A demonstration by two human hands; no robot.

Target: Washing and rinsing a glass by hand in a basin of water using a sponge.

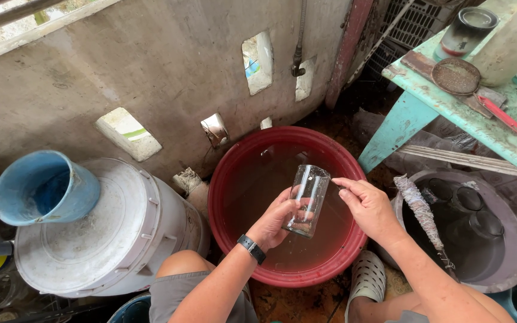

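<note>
Left hand [273, 220] wraps clear glass [307, 200], holds it tilted above red basin [228, 221] of water. Right hand [368, 208] just beside glass, fingers loosely curled, empty. Step seems rinsing; next move needs steady grip.

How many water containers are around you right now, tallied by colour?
Red basin: 1
Grey basin: 1
White lidded bucket: 1
Blue dipper: 1
Clear glass, held in the left hand with the right hand beside it: 1
Total: 5
</note>
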